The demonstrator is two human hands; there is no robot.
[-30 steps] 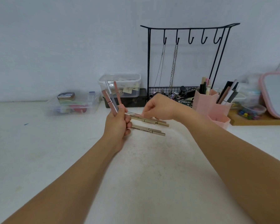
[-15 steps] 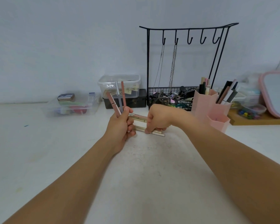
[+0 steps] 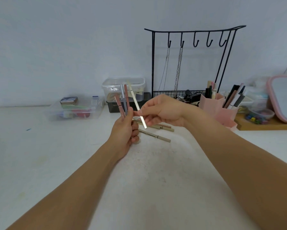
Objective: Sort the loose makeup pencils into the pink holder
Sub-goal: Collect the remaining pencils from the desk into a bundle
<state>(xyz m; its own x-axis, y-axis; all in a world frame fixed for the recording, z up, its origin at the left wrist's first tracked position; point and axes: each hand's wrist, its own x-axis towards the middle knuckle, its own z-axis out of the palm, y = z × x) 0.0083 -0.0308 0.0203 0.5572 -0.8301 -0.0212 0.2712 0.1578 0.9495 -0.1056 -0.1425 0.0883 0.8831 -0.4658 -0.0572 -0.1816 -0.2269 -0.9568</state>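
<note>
My left hand (image 3: 125, 130) is closed around three upright makeup pencils (image 3: 124, 101), two pink and one silver. My right hand (image 3: 162, 112) pinches a pale gold pencil (image 3: 136, 103) tilted up to the left, just beside the bunch. Three beige pencils (image 3: 156, 135) lie loose on the white table beneath both hands. The pink holder (image 3: 213, 105) stands to the right, with several pencils and brushes standing in its compartments.
A black wire jewellery rack (image 3: 194, 30) with hanging chains stands behind the hands. Clear plastic boxes (image 3: 76, 110) sit at the back left and centre. A pink-framed mirror (image 3: 283, 98) and a small bowl of beads on a wooden tray are at the far right.
My right hand has lifted a pale gold pencil off the table and raised it toward the bunch in my left hand. The left hand stays almost still.
</note>
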